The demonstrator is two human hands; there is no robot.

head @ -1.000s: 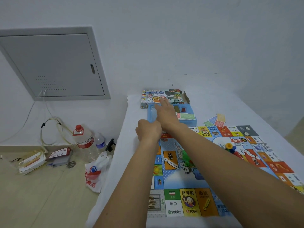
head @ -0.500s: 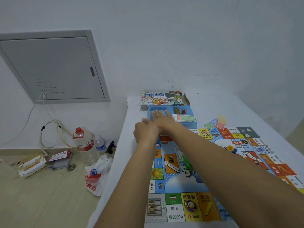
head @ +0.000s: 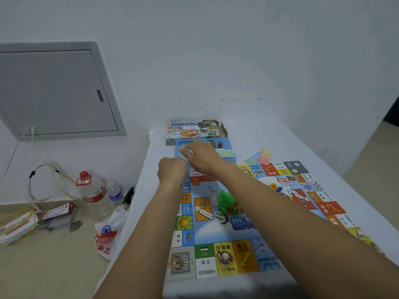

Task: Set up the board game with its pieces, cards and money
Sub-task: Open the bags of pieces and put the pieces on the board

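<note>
Head view: the right hand [head: 201, 156] is spread over the blue tray [head: 232, 157]; the left hand [head: 171, 172] is fisted, contents indeterminable. The board [head: 216, 238] is laid flat on the counter [head: 140, 203].

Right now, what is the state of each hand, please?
Left hand: curled in a fist; what it holds cannot be told.
Right hand: open, fingers reaching over the blue plastic tray.

Game board [head: 226, 229] lies flat on white-covered table [head: 323, 147]. Blue tray [head: 228, 145] at its far edge, game box [head: 192, 129] just behind. Right hand [head: 203, 156] reaches over tray, fingers extended, possibly touching it. Left hand [head: 171, 171] fisted just beside, contents unclear. Loose cards [head: 260, 157] right of tray; green pieces [head: 226, 199] mid-board.
</note>
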